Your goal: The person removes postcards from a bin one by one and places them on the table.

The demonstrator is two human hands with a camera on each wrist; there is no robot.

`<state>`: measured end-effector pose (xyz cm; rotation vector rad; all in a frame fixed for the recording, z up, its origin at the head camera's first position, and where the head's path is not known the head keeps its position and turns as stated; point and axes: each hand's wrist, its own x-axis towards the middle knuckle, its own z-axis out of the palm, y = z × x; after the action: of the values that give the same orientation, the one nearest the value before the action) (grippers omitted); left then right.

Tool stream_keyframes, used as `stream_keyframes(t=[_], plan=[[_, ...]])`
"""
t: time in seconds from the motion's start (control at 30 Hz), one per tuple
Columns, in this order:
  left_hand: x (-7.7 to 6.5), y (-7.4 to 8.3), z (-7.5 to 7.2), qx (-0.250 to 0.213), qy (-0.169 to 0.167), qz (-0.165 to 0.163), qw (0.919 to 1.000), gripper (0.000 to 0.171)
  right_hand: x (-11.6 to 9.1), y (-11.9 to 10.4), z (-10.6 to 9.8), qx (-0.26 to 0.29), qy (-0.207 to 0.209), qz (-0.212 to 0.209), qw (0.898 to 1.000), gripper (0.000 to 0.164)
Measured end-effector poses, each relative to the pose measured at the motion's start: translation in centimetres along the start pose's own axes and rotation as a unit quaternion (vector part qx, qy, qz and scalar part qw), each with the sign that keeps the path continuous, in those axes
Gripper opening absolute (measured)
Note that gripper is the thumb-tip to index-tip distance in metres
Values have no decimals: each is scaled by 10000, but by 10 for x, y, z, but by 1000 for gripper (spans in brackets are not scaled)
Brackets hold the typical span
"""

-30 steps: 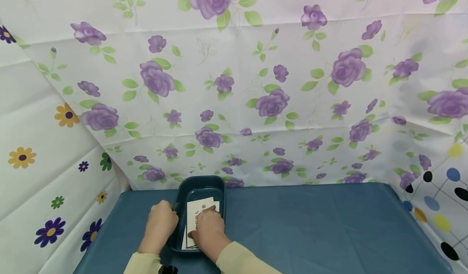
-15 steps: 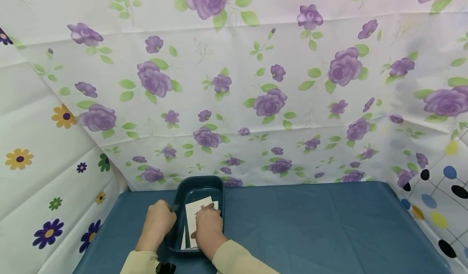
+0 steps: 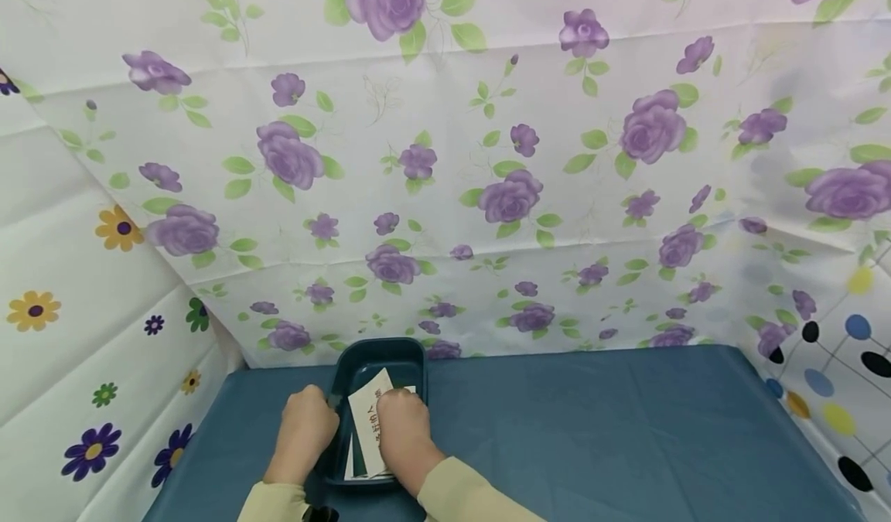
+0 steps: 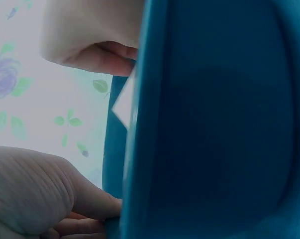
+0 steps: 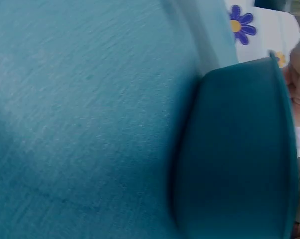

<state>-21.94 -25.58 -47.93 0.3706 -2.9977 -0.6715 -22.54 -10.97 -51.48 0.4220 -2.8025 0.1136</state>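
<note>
A dark teal rectangular tray point(image 3: 369, 348) stands on the table at the left of centre. My left hand point(image 3: 306, 433) grips its left rim; in the left wrist view the thumb point(image 4: 97, 199) presses at that rim. Inside the tray lies a white card point(image 3: 365, 414) with a column of printed characters, turned at an angle over other white cards point(image 3: 349, 464). My right hand point(image 3: 407, 433) is over the tray with curled fingers and pinches the card's right side. Its fingertips are hidden in the head view; the left wrist view shows the fingers point(image 4: 112, 62) beside a card corner point(image 4: 124, 104).
A blue-green cloth point(image 3: 571, 437) covers the table. A floral sheet point(image 3: 459, 158) hangs behind it, with a flower-patterned sheet point(image 3: 63, 367) on the left and a dotted one point(image 3: 842, 398) on the right.
The top card has turned anticlockwise and shifted left, showing more of its print. My right hand's fingers have curled in. My left hand stays at the tray's rim.
</note>
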Motion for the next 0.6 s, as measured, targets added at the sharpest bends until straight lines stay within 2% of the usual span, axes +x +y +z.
stream_keyframes(t=[0.17,0.33,0.4,0.5,0.6], plan=[[-1,1,3,74,-74,82,9999,7,0,12,-12,876,-458,11,9951,18],[0,1,3,101,-178,-42,9998,6,0,23,-24,1840,-345,270,9819,13],[0,0,3,106,-227,-80,9997,6,0,26,-26,2359,-366,484,9699,18],[1,-2,3,111,-242,-90,9996,4,-2,32,-29,3075,-378,757,9478,36],[1,-3,4,106,-201,-77,9997,3,-4,41,-29,3804,-276,897,9200,34]])
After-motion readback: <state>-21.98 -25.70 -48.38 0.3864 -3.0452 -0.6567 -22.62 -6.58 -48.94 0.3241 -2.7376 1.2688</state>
